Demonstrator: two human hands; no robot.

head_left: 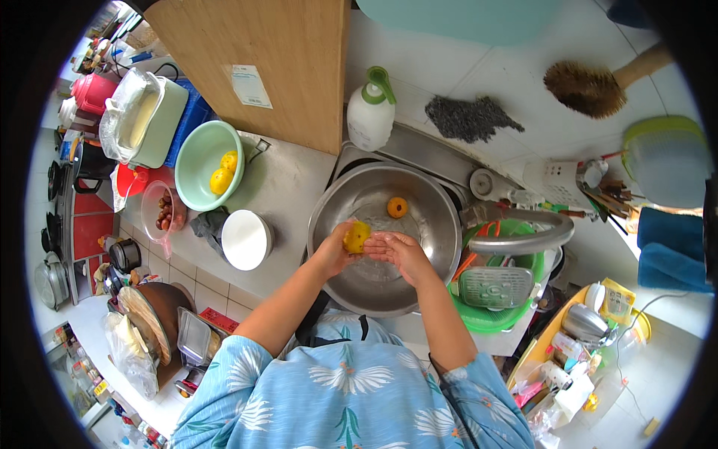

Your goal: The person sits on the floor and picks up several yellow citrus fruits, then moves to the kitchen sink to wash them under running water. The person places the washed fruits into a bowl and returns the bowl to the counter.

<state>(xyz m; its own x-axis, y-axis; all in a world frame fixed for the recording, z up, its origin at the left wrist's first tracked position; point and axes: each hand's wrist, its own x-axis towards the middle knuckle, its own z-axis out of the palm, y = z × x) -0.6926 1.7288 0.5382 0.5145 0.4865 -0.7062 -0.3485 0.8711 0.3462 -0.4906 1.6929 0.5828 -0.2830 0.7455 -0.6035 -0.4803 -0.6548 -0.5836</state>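
My left hand (pixel 333 251) is closed around a round yellow fruit (pixel 357 237) with small dark spots, held over a large steel basin (pixel 321 202). Close by on the right, my right hand (pixel 402 253) has its fingers stretched toward the fruit, palm partly turned up, gripping nothing. An orange-yellow fruit (pixel 397 207) with a dark spot lies in the basin beyond my hands. To the left, a pale green bowl (pixel 196 183) contains several yellow fruits (pixel 222 179). The exact kind of fruit cannot be made out.
Left of the basin stand a white bowl (pixel 247 239) and a clear bowl (pixel 176 217) of brownish-red fruits. A faucet (pixel 523 238) arches above a green basket (pixel 490 318) on the right. Behind stand a spray bottle (pixel 370 116) and a wooden board (pixel 299 75).
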